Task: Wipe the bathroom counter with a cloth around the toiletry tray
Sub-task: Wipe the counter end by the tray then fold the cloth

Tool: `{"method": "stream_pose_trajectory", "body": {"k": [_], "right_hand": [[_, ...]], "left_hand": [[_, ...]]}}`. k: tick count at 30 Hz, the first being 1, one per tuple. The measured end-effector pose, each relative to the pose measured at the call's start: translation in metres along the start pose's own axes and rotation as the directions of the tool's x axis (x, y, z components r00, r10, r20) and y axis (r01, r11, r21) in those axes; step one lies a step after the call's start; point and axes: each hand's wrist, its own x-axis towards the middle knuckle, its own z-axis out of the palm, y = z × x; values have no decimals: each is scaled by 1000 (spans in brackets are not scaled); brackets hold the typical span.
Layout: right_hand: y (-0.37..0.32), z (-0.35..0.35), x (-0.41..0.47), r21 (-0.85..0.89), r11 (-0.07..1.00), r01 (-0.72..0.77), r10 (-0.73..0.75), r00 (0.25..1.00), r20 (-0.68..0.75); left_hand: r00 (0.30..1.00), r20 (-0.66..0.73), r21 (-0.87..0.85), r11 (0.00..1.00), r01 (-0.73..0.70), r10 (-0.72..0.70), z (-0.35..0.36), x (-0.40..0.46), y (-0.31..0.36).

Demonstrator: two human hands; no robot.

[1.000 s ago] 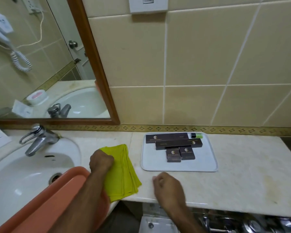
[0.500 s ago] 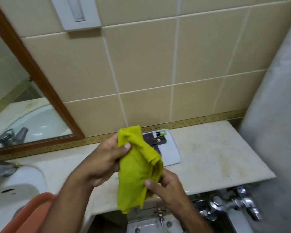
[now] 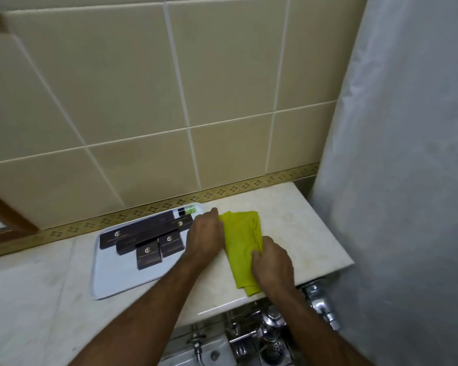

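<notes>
The left hand is pressing flat and the right hand is bunching the cloth beside the tray; a leftward wipe is risking shoving the tray.

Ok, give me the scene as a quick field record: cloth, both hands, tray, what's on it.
cloth: yellow-green cloth, folded, flat on the counter, right of the tray
left hand: left hand on the cloth's left edge, over the tray's right end
right hand: right hand pressing the cloth's near part
tray: white tray beside the wall
tray contents: dark boxes, small green tube
</notes>
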Motion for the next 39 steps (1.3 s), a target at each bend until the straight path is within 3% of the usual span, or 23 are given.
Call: {"method": "stream_pose_trajectory", "body": {"k": [2, 4, 7, 11, 18, 27, 33, 39], "right_hand": [[-2, 7, 2, -189, 981, 48, -68, 992, -102], [-10, 17, 8, -288, 940, 183, -239, 956, -172], [-24, 38, 21, -317, 856, 407, -432, 902, -11], [-34, 69, 52, -359, 810, 463, -443, 885, 141], [-28, 62, 102, -349, 729, 588, -542, 808, 230], [76, -17, 167, -336, 773, 539, -480, 842, 246], [108, -26, 120, -336, 864, 376, -356, 927, 121], [91, -11, 46, -440, 864, 246, -243, 968, 64]], "left_hand": [[995, 28, 188, 977, -98, 94, 12, -12, -16], [989, 72, 262, 954, -145, 131, 17, -25, -30], [983, 86, 248, 952, -177, 160, 21, -34, -37], [977, 31, 250, 945, -212, 211, 23, -27, -36], [973, 58, 261, 937, -230, 223, 25, -28, -39], [982, 67, 200, 961, -189, 179, 32, -24, -42], [981, 97, 211, 960, -184, 166, 30, -27, -41], [982, 99, 238, 954, -181, 162, 33, -27, -40]]}}
